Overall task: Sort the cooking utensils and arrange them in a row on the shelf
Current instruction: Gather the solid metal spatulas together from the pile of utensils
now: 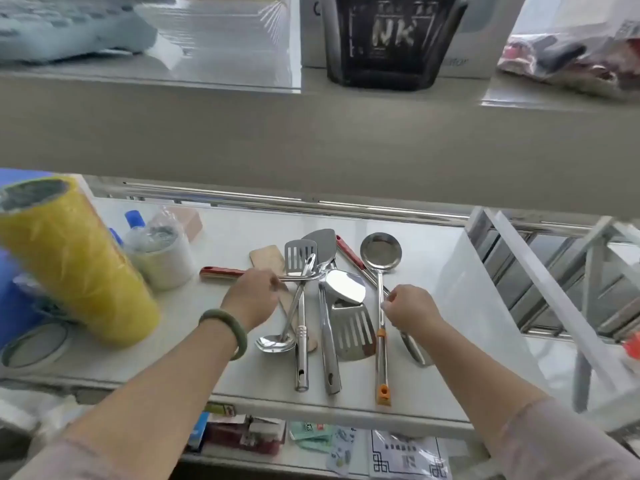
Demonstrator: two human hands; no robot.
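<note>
Status: sort barely begun. Utensils lie in a loose, overlapping pile on the white shelf (242,368), mid-span, between the yellow roll (74,261) at left and the white rack (481,296) at right

Done, as far as shown: several handles already run roughly parallel, ends toward you at the front edge — slotted turner (300,259), flat spatula (345,287), skimmer (381,251) with the orange grip. Not yet spaced; heads touch or overlap

Left to do: separate the crossed pieces, group like with like, lay out one row

Your left hand (251,299): fingers closed on a thin steel handle that runs left-right across the pile, cutting over the turner's handle. Which utensil that handle belongs to I cannot tell

Your right hand (410,308): fingers pinched narrow at the skimmer's shaft, about mid-length; contact looks likely but is not certain

Orientation notes:
- Skimmer: long axis front-back, bowl at the far end, orange grip near
- Ladle (275,342): bowl toward you, handle slanting up and away to the right, reversed against its neighbours
- Second slotted turner (353,330): head lies near, under the spatula's blade
- Red handle (221,273): lies sideways, left of the pile; another red handle (349,252) runs diagonally behind
- Wooden spatula (268,259): mostly buried, blade far
</note>
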